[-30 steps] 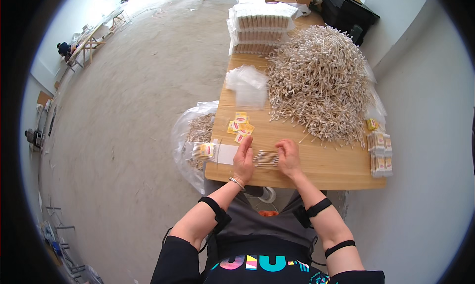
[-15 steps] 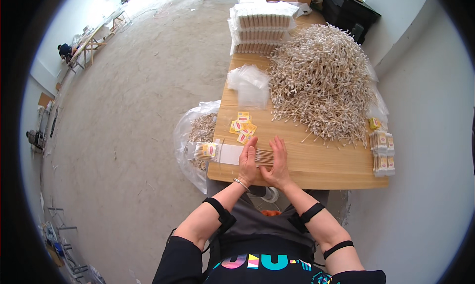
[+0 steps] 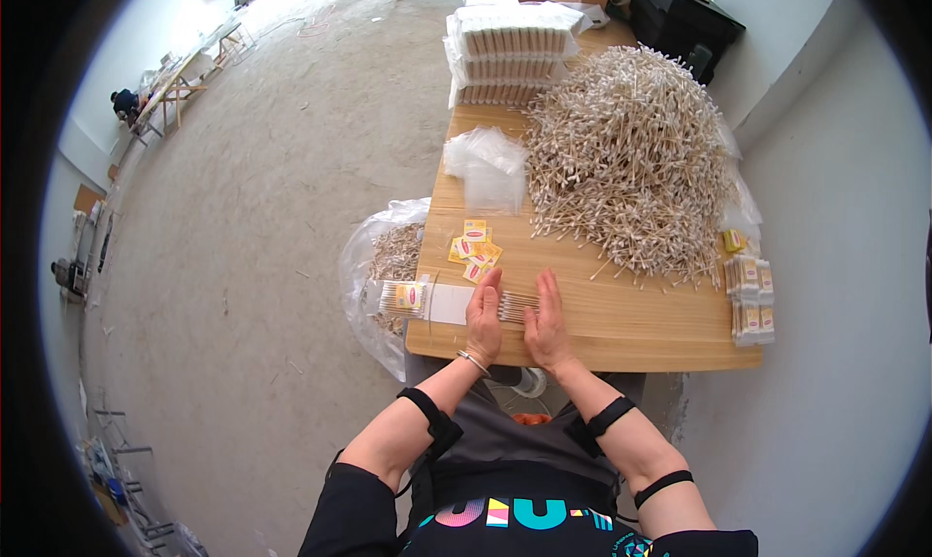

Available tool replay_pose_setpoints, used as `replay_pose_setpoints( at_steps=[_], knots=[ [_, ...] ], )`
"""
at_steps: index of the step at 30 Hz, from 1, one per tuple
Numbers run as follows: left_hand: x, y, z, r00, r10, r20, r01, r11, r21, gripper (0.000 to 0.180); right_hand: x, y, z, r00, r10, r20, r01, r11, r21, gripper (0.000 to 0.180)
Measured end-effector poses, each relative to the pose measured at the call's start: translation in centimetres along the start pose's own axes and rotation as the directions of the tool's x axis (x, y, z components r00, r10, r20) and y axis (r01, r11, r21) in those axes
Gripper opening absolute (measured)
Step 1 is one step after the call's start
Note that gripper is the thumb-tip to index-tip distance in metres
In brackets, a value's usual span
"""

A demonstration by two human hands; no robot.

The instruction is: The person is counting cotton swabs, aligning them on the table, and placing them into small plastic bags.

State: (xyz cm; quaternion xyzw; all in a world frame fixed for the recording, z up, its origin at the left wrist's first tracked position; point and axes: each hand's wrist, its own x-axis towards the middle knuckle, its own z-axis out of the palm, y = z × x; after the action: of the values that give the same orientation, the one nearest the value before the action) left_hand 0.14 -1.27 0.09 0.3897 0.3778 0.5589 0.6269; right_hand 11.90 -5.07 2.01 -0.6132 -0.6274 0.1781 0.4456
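You're working at the wooden table [image 3: 631, 334]. Big swab heap [image 3: 631, 168] is covering its far right; stack of bagged swabs [image 3: 510, 57] is sitting at its far left corner, clear flat bags [image 3: 493, 173] are lying nearer you on its left side. Your left hand [image 3: 483, 314] and right hand [image 3: 549, 324] are standing on edge near the table's front edge, left of its middle. Both are staying unclenched, fingers stretched, flanking rather than gripping; can't tell how hard the palms are pressing. White card [image 3: 448, 304] is lying at the table's left edge, just left of your left hand. Swab row [image 3: 516, 307] is lying between your palms near the table's front edge. Reads like you're squaring the swab ends. Next move is probably calling for even pressure from both palms, tips flush, then a gather without fanning the sticks. Yellow labels [image 3: 475, 251] are lying farther in, by the table's left edge.

Vs half a second ago: heap and stack are staying put, left hand is about holding position, right thumb is pulling back from the left hand, leaving a wider near-side gap.
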Motion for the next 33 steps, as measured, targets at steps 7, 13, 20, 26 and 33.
replay_pose_setpoints(
  at_steps=[7, 13, 20, 26, 33],
  knots=[
    [0.0, 0.6, -0.1, 0.996, -0.003, 0.092, -0.008, 0.993, 0.115, 0.047, 1.2, 0.0, 1.2, 0.992, 0.129, 0.006, -0.126, 0.955, 0.269, 0.052],
    [-0.1, 0.2, 0.2, 0.999, 0.006, 0.054, -0.006, 1.0, 0.002, 0.046, 2.2, 4.1, -0.9, 0.901, 0.186, -0.392, -0.353, 0.84, -0.412, 0.047],
    [0.0, -0.1, -0.1, 0.998, 0.021, 0.06, -0.022, 1.0, 0.019, 0.046, 5.8, 4.1, -5.4, 0.825, 0.399, -0.401, -0.555, 0.705, -0.441, 0.022],
    [-0.1, -0.4, -0.2, 0.998, 0.039, 0.052, -0.041, 0.999, 0.033, 0.044, 5.1, 3.7, -4.1, 0.874, 0.42, -0.243, -0.485, 0.729, -0.484, 0.013],
    [-0.3, -0.3, 0.1, 0.998, 0.068, -0.011, -0.068, 0.997, 0.041, 0.044, 4.3, 2.2, -1.5, 0.992, 0.105, 0.076, -0.067, 0.916, -0.395, 0.006]
  ],
)
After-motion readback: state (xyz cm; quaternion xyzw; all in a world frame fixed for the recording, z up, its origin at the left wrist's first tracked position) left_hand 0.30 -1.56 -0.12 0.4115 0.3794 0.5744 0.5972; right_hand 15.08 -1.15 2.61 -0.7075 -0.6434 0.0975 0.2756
